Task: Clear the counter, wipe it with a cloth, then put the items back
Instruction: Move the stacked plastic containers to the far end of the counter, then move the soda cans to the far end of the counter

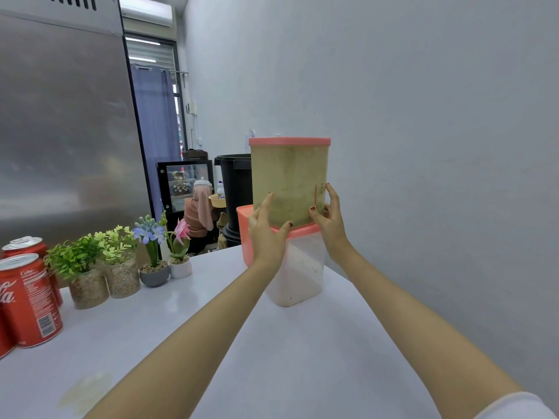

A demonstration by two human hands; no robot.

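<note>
A tall clear container with a pink lid (289, 176), filled with greenish-tan powder, stands on top of a second pink-lidded container (299, 267) that holds white grains. Both are stacked near the wall at the far side of the white counter (211, 343). My left hand (266, 234) grips the upper container's lower left side, thumb on its front. My right hand (329, 216) grips its lower right corner, fingers spread along the side. A faint yellowish smear lies on the counter at the near left (84, 391).
Two red cola cans (28, 300) stand at the left edge. Beside them are two glass pots of green plants (90, 273) and two small pots of artificial flowers (165, 252). A steel fridge (60, 131) rises behind. A person sits in the room beyond the counter (198, 213).
</note>
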